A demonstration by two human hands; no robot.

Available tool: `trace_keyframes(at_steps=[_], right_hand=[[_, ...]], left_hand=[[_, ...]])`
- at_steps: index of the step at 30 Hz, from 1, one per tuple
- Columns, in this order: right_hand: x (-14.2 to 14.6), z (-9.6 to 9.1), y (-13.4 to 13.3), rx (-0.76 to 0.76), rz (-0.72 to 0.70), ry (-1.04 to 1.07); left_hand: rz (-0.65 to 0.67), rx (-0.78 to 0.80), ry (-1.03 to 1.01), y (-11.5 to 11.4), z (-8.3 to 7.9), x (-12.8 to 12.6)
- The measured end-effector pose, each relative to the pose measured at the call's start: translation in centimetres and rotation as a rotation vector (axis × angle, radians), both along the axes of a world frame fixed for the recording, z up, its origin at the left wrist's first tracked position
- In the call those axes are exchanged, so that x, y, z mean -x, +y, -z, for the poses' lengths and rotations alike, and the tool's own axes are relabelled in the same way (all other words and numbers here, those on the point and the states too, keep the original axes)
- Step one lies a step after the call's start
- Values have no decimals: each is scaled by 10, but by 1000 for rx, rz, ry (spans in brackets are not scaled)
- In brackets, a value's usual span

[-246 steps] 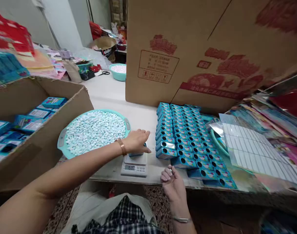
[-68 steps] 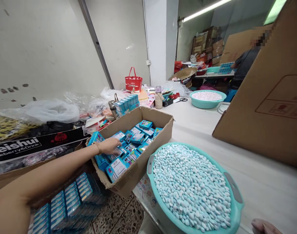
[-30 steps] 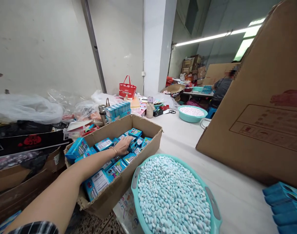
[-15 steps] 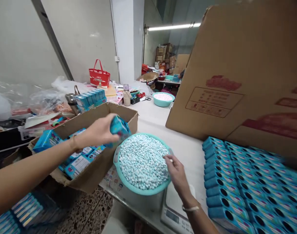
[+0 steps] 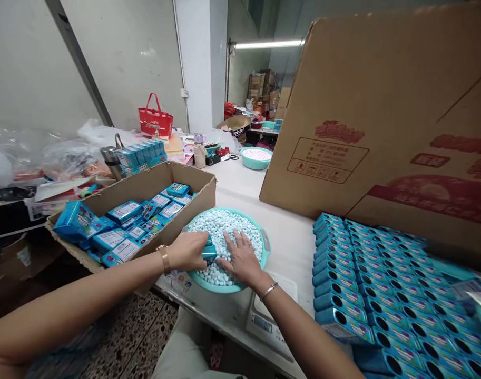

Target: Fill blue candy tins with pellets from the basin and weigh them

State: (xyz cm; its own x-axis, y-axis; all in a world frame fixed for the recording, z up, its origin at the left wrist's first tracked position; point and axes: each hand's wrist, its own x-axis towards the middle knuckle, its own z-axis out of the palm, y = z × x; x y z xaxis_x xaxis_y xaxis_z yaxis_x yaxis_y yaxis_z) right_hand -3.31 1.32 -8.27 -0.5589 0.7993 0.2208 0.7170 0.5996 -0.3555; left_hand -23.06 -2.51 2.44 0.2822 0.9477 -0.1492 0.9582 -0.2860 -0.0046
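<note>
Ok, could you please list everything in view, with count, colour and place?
Table: one, white, centre
Near basin: one, turquoise, front of table
Pellets: uncountable, pale blue and white, in near basin
Held box: at least one, blue, over pellets
Open carton: one, brown, left of near basin
Loose boxes: many, blue, in open carton
Row boxes: many, blue, right on table
Scale: one, white, beside near basin
Large carton: one, brown, behind row boxes
Far basin: one, turquoise, back of table
Scissors: one pair, dark, beside far basin
Bottle: one, beige, left of scissors
Handbag: one, red, behind open carton
Plastic bags: several, whitish, back left
Left hand: one, coppery bracelet, gripping held box
Right hand: one, silvery bracelet, on pellets
</note>
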Motion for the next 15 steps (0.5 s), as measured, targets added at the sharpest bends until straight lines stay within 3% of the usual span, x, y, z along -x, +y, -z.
trace_keyframes(at_steps=[4, 9, 15], right_hand=[[9, 2, 24, 71, 24, 313], [18, 3, 55, 415, 225, 1007], [29, 0, 75, 595, 337, 1257]], left_hand=[[-70, -21, -62, 4, 6, -2], [-121, -91, -178, 22, 17, -15], [-167, -183, -270, 38, 31, -34]])
